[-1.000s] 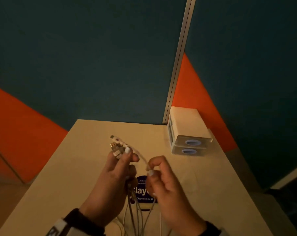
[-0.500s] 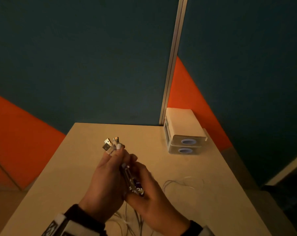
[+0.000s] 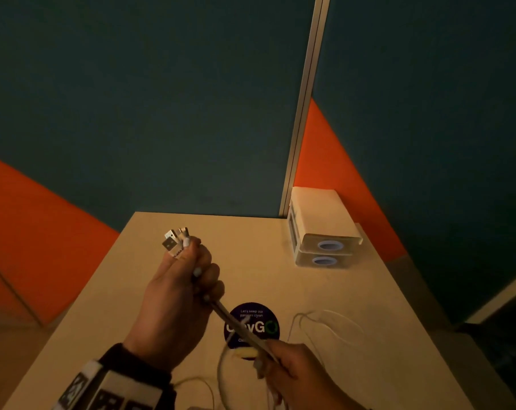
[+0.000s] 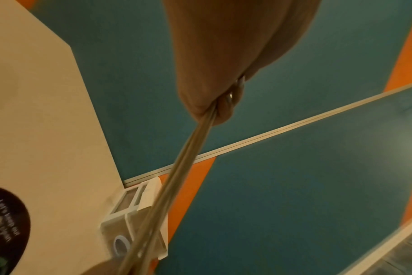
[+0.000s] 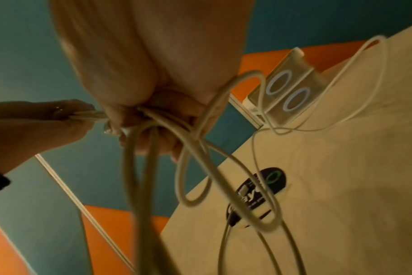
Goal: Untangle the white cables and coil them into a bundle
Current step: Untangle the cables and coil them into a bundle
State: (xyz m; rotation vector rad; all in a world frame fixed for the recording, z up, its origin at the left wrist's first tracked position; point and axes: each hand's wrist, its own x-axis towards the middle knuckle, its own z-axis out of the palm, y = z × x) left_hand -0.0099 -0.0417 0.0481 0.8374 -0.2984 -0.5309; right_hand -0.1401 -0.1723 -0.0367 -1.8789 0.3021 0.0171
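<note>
Item, head view: my left hand [image 3: 176, 294] is raised over the table [image 3: 384, 365], fingers curled tight round the white cables [image 3: 236, 325], whose plugs [image 3: 173, 242] stick up past my fingertips, while my right hand [image 3: 295, 377], lower and nearer me, is clenched on the same strands, pulled taut between the two fists. Item, right wrist view only: slack loops [image 5: 195, 167] hang from my right fist over the round dark sticker [image 5: 259, 189], one thin strand trailing toward the white box [image 5: 292, 87]; the left wrist view gives just the straight run of strands [image 4: 176, 167] leaving my closed fingers.
</note>
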